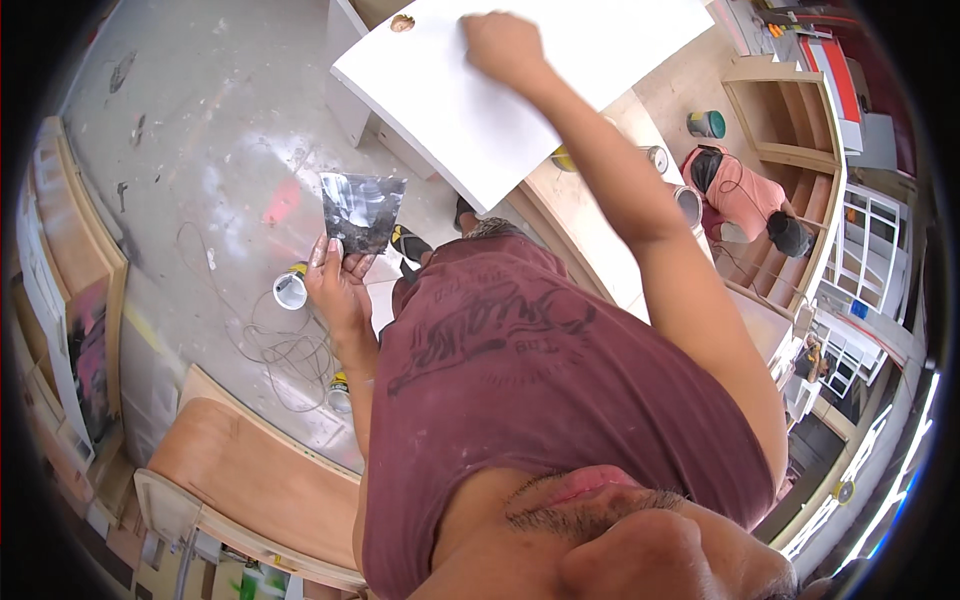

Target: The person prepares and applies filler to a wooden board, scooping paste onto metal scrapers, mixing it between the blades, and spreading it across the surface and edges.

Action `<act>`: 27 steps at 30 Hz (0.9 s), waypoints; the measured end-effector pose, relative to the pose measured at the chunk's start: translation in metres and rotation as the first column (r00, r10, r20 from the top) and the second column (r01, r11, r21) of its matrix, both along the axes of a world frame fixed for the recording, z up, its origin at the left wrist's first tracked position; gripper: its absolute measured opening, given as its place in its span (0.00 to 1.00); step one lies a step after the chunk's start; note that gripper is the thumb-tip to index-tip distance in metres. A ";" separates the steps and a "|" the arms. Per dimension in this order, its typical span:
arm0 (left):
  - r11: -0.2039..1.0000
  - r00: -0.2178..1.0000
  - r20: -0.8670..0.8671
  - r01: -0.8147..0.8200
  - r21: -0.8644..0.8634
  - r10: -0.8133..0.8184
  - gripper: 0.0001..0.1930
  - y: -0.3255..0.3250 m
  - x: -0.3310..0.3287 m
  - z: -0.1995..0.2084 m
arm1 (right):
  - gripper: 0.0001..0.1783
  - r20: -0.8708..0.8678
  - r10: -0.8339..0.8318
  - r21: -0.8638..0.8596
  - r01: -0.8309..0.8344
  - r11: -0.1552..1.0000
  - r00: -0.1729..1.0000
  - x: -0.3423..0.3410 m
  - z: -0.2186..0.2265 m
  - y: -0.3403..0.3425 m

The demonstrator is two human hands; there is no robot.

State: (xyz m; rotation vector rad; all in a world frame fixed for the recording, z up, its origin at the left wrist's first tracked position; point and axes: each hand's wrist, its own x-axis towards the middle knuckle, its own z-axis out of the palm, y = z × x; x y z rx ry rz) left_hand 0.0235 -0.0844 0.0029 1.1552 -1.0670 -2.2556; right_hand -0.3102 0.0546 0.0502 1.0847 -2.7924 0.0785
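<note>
My left hand (340, 285) is closed on the lower edge of a dark, flat, squarish plate (365, 215) smeared with white paste. It is held up to the left of the white panel. At the top of the view, my right hand (503, 50) rests on the broad white panel (470, 120), its fingers curled in. Whatever those fingers hold, if anything, is hidden. A small brownish round spot (402, 22) shows on the panel, left of my right hand.
On the grey floor stand an open can (290, 290) and another can (340, 393), with a loose cable (275, 350) between them. More cans (688, 203) are right of the panel. A co-worker (745, 195) bends by wooden shelving (790, 120). A curved wooden piece (250, 470) lies lower left.
</note>
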 end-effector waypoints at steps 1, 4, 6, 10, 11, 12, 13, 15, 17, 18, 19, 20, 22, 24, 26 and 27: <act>1.000 1.000 -0.019 0.011 -0.011 -0.011 0.20 -0.001 0.000 -0.005 | 0.09 0.041 0.022 0.046 -0.024 0.999 0.999 0.033 0.001 -0.009; 0.999 0.999 -0.034 0.029 -0.035 -0.030 0.21 -0.004 -0.001 -0.011 | 0.16 0.303 0.113 0.144 -0.163 0.976 0.946 0.100 0.034 -0.008; 0.998 0.999 -0.031 0.025 -0.051 -0.026 0.22 -0.006 -0.002 -0.012 | 0.19 0.340 0.106 -0.032 -0.102 0.994 0.934 0.083 0.027 0.014; 0.994 0.999 -0.026 0.032 -0.102 -0.035 0.22 -0.004 -0.008 -0.004 | 0.16 0.176 -0.352 -0.149 0.378 0.914 0.919 -0.066 0.067 0.091; 0.996 0.999 -0.029 0.010 -0.091 -0.012 0.19 -0.002 -0.013 0.000 | 0.17 0.149 -0.457 -0.096 0.473 0.876 0.877 -0.110 0.063 0.125; 0.996 0.999 -0.027 -0.023 -0.082 0.021 0.17 0.000 -0.015 0.003 | 0.17 0.149 -0.465 -0.096 0.481 0.872 0.873 -0.134 0.062 0.146; 0.987 0.992 0.023 -0.122 -0.110 0.125 0.17 0.007 0.008 -0.006 | 0.17 0.261 -0.455 -0.039 0.480 0.876 0.852 -0.158 0.028 0.106; 0.991 0.996 0.010 -0.085 -0.100 0.086 0.17 0.006 0.004 -0.001 | 0.16 0.293 -0.578 0.065 0.587 0.807 0.762 -0.200 0.032 0.140; 0.992 0.997 0.026 -0.070 -0.109 0.073 0.18 0.005 0.002 -0.006 | 0.15 0.193 -0.456 0.355 0.371 0.858 0.869 -0.226 0.013 0.137; 0.994 0.998 0.033 -0.055 -0.096 0.059 0.19 0.005 0.002 -0.010 | 0.15 0.145 -0.285 0.622 0.136 0.771 0.948 -0.228 0.004 0.135; 0.995 0.997 0.049 -0.060 -0.082 0.064 0.20 0.006 0.004 -0.014 | 0.16 0.229 -0.331 0.410 0.218 0.886 0.915 -0.206 0.006 0.108; 0.993 0.995 0.056 -0.084 -0.079 0.088 0.20 0.008 0.006 -0.013 | 0.16 0.314 -0.346 0.178 0.304 0.936 0.884 -0.164 0.021 0.068; 0.991 0.990 0.069 -0.120 -0.055 0.124 0.17 0.007 -0.007 -0.002 | 0.17 0.284 -0.321 0.151 0.289 0.945 0.903 -0.096 0.035 0.051; 0.995 0.995 0.038 -0.093 -0.040 0.095 0.17 0.003 -0.001 -0.010 | 0.18 0.237 -0.172 0.119 0.147 0.982 0.956 -0.048 0.027 0.013; 0.997 0.997 0.003 -0.074 -0.028 0.075 0.17 0.002 0.003 -0.014 | 0.13 0.147 0.029 0.012 -0.031 0.999 0.989 0.010 0.005 0.003; 0.997 0.998 0.002 -0.067 -0.030 0.067 0.19 0.002 0.003 -0.015 | 0.19 0.225 0.053 0.089 -0.075 0.993 0.973 0.043 0.014 -0.001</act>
